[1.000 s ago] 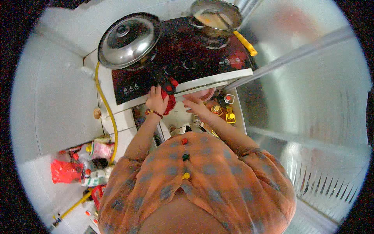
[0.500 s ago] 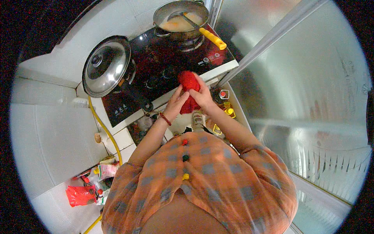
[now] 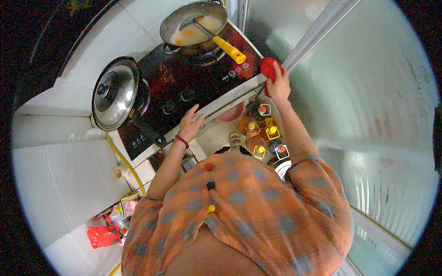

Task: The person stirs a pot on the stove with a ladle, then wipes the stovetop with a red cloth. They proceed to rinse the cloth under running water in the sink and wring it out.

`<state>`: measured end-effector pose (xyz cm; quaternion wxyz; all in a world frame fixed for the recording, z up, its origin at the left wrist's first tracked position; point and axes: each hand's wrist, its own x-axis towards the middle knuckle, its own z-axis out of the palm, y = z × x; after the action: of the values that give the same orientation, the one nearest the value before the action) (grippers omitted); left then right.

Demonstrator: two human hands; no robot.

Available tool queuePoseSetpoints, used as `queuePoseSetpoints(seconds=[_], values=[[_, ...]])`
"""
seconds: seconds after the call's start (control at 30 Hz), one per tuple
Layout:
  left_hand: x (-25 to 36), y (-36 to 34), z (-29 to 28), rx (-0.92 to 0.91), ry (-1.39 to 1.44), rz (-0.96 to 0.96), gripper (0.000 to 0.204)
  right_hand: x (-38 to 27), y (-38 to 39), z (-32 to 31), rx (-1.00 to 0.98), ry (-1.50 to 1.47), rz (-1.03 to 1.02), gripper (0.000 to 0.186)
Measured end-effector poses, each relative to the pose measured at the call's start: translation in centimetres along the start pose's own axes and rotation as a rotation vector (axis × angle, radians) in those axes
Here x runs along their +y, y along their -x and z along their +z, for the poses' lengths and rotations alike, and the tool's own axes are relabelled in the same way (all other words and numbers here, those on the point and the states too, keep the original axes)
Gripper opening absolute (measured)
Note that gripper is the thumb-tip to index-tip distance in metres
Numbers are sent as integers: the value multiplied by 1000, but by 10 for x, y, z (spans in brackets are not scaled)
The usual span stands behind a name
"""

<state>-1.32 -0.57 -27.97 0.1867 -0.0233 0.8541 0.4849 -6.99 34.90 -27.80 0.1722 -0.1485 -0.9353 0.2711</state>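
Right hand gripped red cloth at stove corner; left hand hung apart, empty, loosely spread. Work looked unfinished; remainder unclear.

Red cloth partly covered by right hand; palm side out of sight. Spatula blade partly sunk in cloudy liquid. Wok far handle right at top edge, hard to make out. Lid hides whatever's under it. Pink basin partly hidden below stove. Yellow hose lost behind sleeve. Stove markings too small.
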Motion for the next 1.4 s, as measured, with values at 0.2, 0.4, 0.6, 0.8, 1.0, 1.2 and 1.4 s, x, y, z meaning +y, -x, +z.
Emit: queuePoseSetpoints(seconds=[0.2,0.4,0.6,0.8,1.0,1.2,1.4], values=[[2,2,-8,-23,-59,10,52,23,-16,22,180,-148,352,66],[0,5,-7,-58,-53,86,49,29,11,90,138,-29,18,55],[-8,-1,-8,-41,-67,100,47,-39,106,118,-259,-11,-268,53],[-12,13,-16,-2,20,87,38,-24,89,90,-515,-133,-361,49],[-51,47,-23,-12,174,-88,37,12,54,73,-34,32,-98,51],[-105,82,-21,-48,448,-429,42,-63,121,95,-225,11,-265,57],[-152,99,-26,-24,528,-495,46,-115,169,120,-421,23,-398,66]])
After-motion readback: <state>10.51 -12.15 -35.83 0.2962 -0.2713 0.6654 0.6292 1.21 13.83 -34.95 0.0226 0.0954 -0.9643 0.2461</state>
